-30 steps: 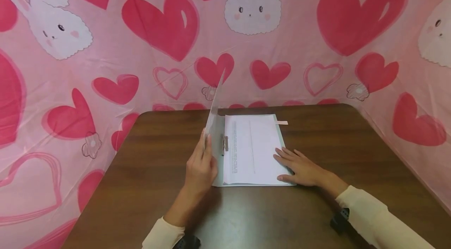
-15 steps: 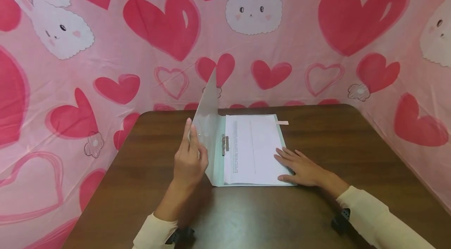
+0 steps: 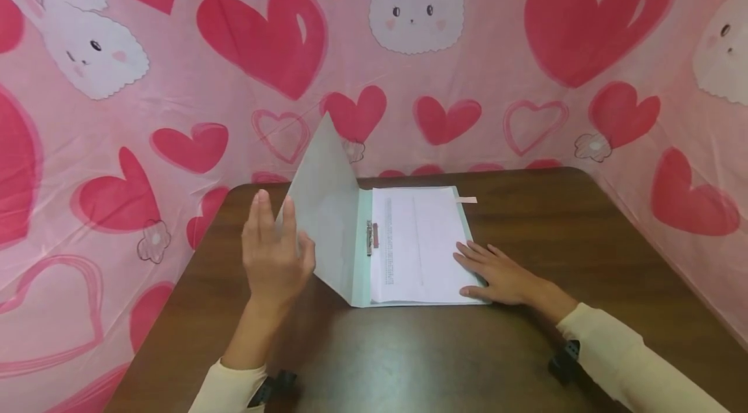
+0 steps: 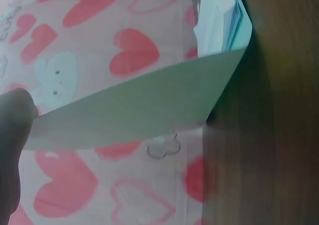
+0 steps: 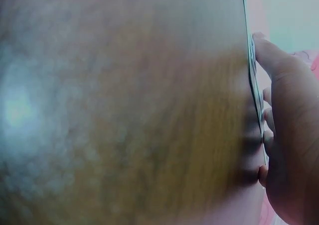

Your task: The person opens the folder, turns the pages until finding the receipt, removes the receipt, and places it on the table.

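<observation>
A pale green file folder (image 3: 363,270) lies on the table with its cover (image 3: 327,218) tilted up and leaning to the left. Inside it is a stack of white printed paper (image 3: 432,244), beside a metal clip (image 3: 369,237) at the spine. My left hand (image 3: 273,257) is at the cover's free edge, fingers straight and pointing up. In the left wrist view the cover (image 4: 149,103) stretches away from the left hand (image 4: 15,135). My right hand (image 3: 497,275) rests with spread fingers on the right side of the paper and folder; the right wrist view shows the right hand (image 5: 294,120) along that edge.
A dark brown wooden table (image 3: 374,354) carries the folder. A pale paper tab (image 3: 466,200) sticks out from the folder's upper right. Behind the table hangs a pink cloth (image 3: 491,62) with hearts and rabbits. Each wrist wears a black camera (image 3: 564,362).
The folder's cover has swung further left, from nearly upright to a wider lean, and my left hand has moved left with it. My right hand has stayed on the paper.
</observation>
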Demonstrator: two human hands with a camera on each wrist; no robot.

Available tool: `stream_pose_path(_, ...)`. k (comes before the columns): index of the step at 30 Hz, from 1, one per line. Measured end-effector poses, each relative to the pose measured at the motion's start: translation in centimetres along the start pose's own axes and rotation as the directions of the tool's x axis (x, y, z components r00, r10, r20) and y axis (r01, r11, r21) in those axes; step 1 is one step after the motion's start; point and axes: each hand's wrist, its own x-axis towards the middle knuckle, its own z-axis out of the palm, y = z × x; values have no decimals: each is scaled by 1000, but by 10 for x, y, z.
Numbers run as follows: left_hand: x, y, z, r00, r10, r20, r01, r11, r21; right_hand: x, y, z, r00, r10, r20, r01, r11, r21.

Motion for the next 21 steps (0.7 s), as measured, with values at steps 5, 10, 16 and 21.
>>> stream_pose_path(5, 1, -17, -16, 988, 8, 157, -31, 989, 145, 1, 2, 0, 1000, 0, 7, 0, 1000, -2)
stream_pose_path(10, -6, -33, -31, 923, -82, 375, 9, 981, 192, 0, 1, -1, 1000, 0, 1, 0, 1000, 0)
stream_pose_path(16, -17, -50, -42, 853, -167, 494, 74, 977, 203, -1, 0, 0, 1000, 4, -1, -4, 1000, 0)
stream_pose_path(21, -23, -57, -47, 798, -218, 562, 104, 968, 228, 0, -1, 0, 1000, -6, -10, 6, 1000, -15)
